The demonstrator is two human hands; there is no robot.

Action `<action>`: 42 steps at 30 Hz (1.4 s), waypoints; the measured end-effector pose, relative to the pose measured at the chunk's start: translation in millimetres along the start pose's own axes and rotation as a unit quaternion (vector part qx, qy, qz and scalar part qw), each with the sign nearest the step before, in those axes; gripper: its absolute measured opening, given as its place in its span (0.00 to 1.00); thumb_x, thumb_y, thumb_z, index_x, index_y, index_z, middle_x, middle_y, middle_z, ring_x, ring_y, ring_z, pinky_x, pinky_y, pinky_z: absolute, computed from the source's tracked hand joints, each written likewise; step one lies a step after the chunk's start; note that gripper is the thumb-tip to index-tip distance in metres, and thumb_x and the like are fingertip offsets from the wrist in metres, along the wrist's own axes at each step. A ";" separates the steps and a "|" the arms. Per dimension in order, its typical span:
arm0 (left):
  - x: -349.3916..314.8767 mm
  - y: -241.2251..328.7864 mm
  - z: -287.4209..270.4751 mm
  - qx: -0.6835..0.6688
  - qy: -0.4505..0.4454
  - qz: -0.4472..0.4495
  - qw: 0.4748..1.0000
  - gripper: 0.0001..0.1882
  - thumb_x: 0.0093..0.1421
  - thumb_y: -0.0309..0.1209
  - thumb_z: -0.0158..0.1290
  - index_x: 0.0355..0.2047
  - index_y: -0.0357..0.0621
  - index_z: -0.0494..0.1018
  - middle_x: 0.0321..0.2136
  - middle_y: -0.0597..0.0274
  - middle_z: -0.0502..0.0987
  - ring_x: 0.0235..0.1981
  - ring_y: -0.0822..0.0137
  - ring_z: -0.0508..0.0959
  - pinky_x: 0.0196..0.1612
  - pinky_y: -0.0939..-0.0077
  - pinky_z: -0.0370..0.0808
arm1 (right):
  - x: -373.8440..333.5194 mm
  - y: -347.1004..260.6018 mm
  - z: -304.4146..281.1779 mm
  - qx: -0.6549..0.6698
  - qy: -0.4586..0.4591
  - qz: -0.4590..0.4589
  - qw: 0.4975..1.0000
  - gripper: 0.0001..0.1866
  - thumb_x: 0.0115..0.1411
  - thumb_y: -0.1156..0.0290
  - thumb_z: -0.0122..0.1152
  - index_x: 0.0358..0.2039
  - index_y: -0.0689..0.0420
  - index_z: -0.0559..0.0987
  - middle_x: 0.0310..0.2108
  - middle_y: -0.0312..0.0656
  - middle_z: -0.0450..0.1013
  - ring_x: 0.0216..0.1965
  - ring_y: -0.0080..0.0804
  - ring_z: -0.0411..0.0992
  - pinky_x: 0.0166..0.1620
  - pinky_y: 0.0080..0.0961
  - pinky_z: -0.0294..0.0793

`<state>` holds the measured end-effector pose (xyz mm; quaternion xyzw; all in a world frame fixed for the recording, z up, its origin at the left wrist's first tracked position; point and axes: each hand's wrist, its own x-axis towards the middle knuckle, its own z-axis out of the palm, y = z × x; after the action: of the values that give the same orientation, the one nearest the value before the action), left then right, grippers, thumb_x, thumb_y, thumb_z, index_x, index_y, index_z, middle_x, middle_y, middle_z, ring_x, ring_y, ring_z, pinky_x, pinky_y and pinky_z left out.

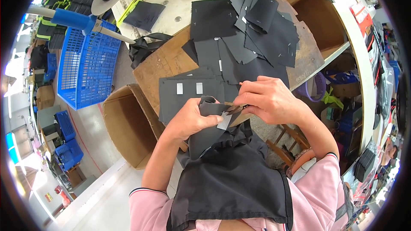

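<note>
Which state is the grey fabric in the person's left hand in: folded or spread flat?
Folded, at least at its upper end: the grey fabric curls back over itself where the left hand grips it.

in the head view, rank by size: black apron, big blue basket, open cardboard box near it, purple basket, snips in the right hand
1. Black apron
2. Big blue basket and open cardboard box: too alike to rank
3. Purple basket
4. Snips, partly covered
</note>
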<state>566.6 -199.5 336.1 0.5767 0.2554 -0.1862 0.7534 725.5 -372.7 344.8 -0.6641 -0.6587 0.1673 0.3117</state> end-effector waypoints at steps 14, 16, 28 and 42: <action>2.8 6.7 -0.1 -0.044 0.024 -0.025 0.998 0.10 0.42 0.24 0.60 0.27 0.41 0.72 0.22 0.72 0.70 0.24 0.79 0.68 0.28 0.83 0.65 | -1.3 0.6 4.6 -0.013 0.034 -0.001 0.999 0.17 0.36 0.72 0.70 0.30 0.54 0.78 0.28 0.34 0.71 0.24 0.33 0.69 0.28 0.25 0.68; 3.7 5.4 -2.0 -0.047 0.016 -0.025 0.998 0.12 0.42 0.24 0.60 0.28 0.40 0.73 0.23 0.70 0.71 0.24 0.78 0.69 0.28 0.83 0.66 | -0.1 -1.4 5.4 -0.005 0.047 0.004 0.999 0.17 0.36 0.72 0.71 0.30 0.54 0.78 0.26 0.35 0.70 0.24 0.34 0.70 0.28 0.24 0.68; 6.8 -3.9 5.7 -0.138 0.014 -0.014 0.990 0.16 0.47 0.24 0.58 0.37 0.33 0.72 0.31 0.59 0.77 0.30 0.72 0.77 0.35 0.77 0.74 | -1.1 -23.5 63.4 0.216 0.208 0.196 0.934 0.09 0.41 0.83 0.63 0.25 0.57 0.78 0.22 0.35 0.63 0.22 0.25 0.61 0.23 0.20 0.59; 5.4 -1.6 11.6 -0.250 0.059 -0.025 0.966 0.13 0.49 0.22 0.56 0.37 0.32 0.73 0.30 0.58 0.77 0.29 0.70 0.77 0.33 0.76 0.75 | -31.7 -29.1 64.1 0.173 0.253 0.186 0.934 0.11 0.43 0.84 0.59 0.29 0.58 0.74 0.25 0.38 0.64 0.21 0.29 0.63 0.25 0.23 0.65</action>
<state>571.9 -211.0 334.0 0.3735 0.3524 -0.1012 0.8521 660.0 -393.1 309.2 -0.7307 -0.3836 0.1603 0.5415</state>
